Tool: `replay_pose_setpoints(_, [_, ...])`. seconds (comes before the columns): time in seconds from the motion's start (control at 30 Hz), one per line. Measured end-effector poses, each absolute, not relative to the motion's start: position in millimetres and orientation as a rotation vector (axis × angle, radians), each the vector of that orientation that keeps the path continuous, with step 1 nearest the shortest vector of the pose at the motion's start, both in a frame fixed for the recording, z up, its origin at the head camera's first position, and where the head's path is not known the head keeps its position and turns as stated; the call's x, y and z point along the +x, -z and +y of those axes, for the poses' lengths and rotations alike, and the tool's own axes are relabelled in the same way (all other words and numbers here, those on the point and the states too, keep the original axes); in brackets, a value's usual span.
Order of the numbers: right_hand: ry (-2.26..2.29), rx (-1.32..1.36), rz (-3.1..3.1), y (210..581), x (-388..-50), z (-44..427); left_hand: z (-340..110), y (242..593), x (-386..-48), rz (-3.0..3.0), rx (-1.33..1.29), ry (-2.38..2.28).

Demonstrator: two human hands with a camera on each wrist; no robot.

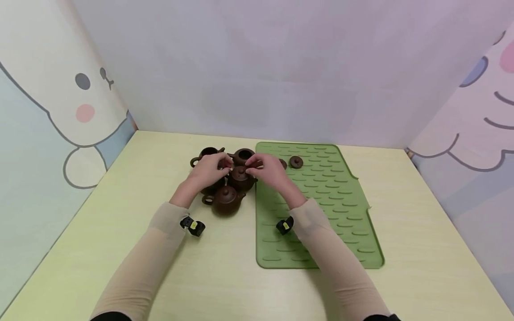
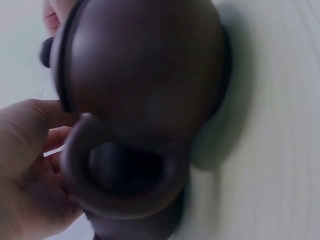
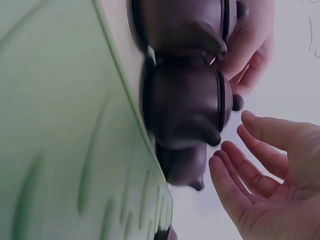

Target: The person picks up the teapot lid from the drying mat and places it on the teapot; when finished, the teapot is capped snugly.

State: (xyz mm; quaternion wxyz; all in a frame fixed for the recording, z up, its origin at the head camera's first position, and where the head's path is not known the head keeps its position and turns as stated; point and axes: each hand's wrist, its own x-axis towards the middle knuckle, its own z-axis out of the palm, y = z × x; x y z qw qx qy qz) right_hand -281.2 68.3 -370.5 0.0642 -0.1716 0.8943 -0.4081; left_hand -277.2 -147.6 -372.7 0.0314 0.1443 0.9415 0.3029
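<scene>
Several dark brown teapots stand close together left of the mat. Between my hands is a lidded teapot (image 1: 240, 180) with its spout to the right. My left hand (image 1: 210, 169) reaches to its left side, fingers bent; whether it grips the handle is hidden. Just right of the lid knob (image 3: 238, 102) my right hand (image 3: 272, 175) hovers, fingers apart and holding nothing. A lidded teapot (image 1: 225, 201) sits in front, its ring handle (image 2: 125, 212) large in the left wrist view. Two lidless teapots, one at back left (image 1: 209, 152) and one at back middle (image 1: 243, 156), stand behind.
A green ribbed mat (image 1: 317, 214) lies right of the teapots, under my right forearm. On its far part lie a round brown lid (image 1: 296, 162) and another lid (image 1: 283, 164), partly hidden by my right hand. A pale wall (image 1: 265, 89) rises behind the table (image 1: 217, 276).
</scene>
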Motion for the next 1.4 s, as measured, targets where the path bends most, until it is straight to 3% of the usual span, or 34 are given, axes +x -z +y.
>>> replay_pose_setpoints(0.53, [1.309,-0.254,2.846,380.4,-304.0,114.4,-180.6,359.9,-280.7,2.990,0.297,-1.071])
replay_pose_setpoints(1.4, [0.939,-0.140,2.868,393.7,-319.8,132.9,-214.1,393.1,-287.2,2.972,-0.085,-1.246])
